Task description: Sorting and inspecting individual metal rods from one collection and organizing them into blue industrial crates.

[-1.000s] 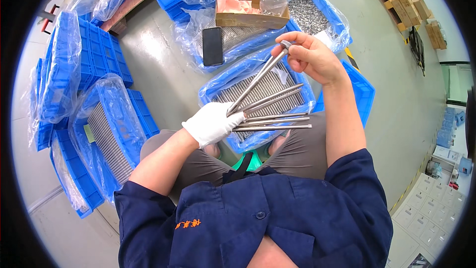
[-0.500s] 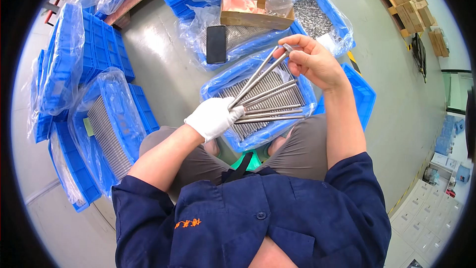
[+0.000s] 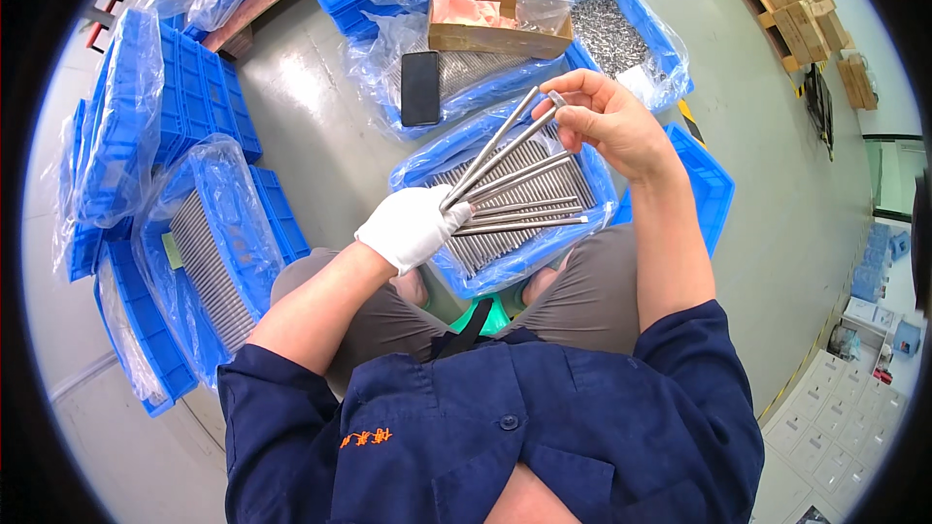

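Note:
My left hand (image 3: 408, 229), in a white glove, is closed around several thin metal rods (image 3: 515, 182) fanned out to the right. My bare right hand (image 3: 612, 121) pinches a small, short metal piece (image 3: 556, 98) between thumb and fingers. This piece sits at the far end of one of the upper rods; whether it is fitted onto the rod or only touching it, I cannot tell. Below both hands, between my knees, stands a blue crate (image 3: 408, 173) lined with clear plastic, with many similar rods lying in rows inside.
Beyond the crate, a black phone (image 3: 420, 87) and an open cardboard box (image 3: 495, 39) with pink material rest on another lined crate. A blue crate of small metal parts (image 3: 610, 34) is at far right. Stacked blue crates (image 3: 180, 87) and a rod-filled crate (image 3: 209, 262) stand left.
Both hands have shifted slightly, and the fanned rods have moved a little to the left. My right hand still pinches the small metal piece at the rod's end.

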